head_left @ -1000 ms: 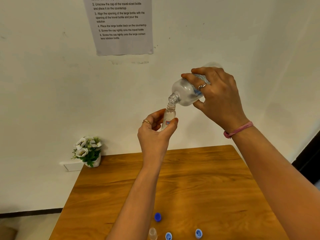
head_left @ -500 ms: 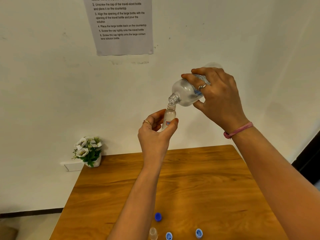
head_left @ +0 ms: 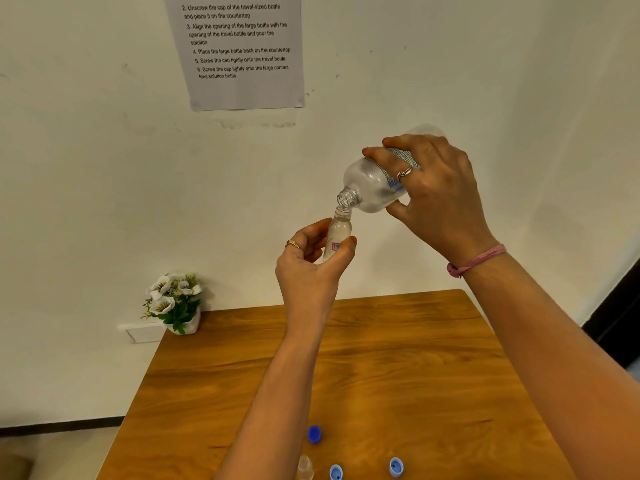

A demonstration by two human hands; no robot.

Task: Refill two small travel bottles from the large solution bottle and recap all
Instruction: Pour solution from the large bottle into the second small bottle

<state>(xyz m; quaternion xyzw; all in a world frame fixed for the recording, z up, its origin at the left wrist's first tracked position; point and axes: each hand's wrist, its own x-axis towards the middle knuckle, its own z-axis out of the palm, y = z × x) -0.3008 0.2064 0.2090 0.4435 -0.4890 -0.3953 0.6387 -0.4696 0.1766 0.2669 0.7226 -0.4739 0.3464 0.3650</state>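
My left hand point(head_left: 311, 268) holds a small clear travel bottle point(head_left: 337, 235) upright in the air, uncapped, with a red and blue label. My right hand point(head_left: 436, 195) grips the large clear solution bottle point(head_left: 372, 187), tilted neck down to the left, its open mouth right over the small bottle's mouth. A second small clear bottle point(head_left: 304, 467) stands uncapped on the wooden table point(head_left: 415, 358) at the bottom edge, partly cut off. Three blue caps lie near it: a dark blue cap point(head_left: 314, 434), a light blue cap point(head_left: 336, 472) and another light blue cap point(head_left: 396, 467).
A white pot of white flowers point(head_left: 176, 303) stands at the table's far left corner against the white wall. A printed instruction sheet point(head_left: 239, 50) is stuck on the wall above. A dark doorway edge point(head_left: 616, 327) shows at the right.
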